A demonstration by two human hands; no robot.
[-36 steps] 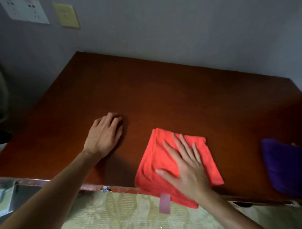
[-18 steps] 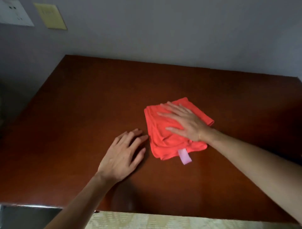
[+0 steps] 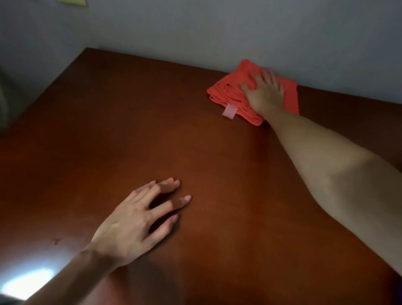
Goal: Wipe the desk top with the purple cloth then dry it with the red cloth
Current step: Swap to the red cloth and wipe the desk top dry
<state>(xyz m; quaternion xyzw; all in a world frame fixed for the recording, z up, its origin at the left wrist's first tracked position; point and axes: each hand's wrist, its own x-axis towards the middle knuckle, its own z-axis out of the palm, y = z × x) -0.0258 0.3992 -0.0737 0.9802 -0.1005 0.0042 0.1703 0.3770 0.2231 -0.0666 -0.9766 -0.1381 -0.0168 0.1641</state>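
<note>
A dark reddish-brown wooden desk (image 3: 134,122) with a glossy top fills the head view, its far edge meeting a plain grey-blue wall (image 3: 217,28). At about one o'clock, hard against that wall, lies the folded red cloth (image 3: 224,92) of soft towelling, a pale pink tag (image 3: 229,111) jutting from its near edge towards six o'clock. The person's right hand (image 3: 264,92) lies flat on top of the cloth, fingers straight and spread, pointing towards twelve o'clock; the hand is blurred, and its bare forearm runs back to the frame's four o'clock edge. The right grip is apart, pressing down on the cloth without curling round it. At about seven o'clock the left hand (image 3: 132,226) rests palm-down on the bare desk, fingers straight and slightly fanned towards two o'clock, well apart from the cloth; its grip is likewise apart and holds nothing. A bright patch of reflected light (image 3: 26,283) glares off the desk at eight o'clock. A yellowish plate (image 3: 74,2) is just visible on the wall at eleven o'clock.
</note>
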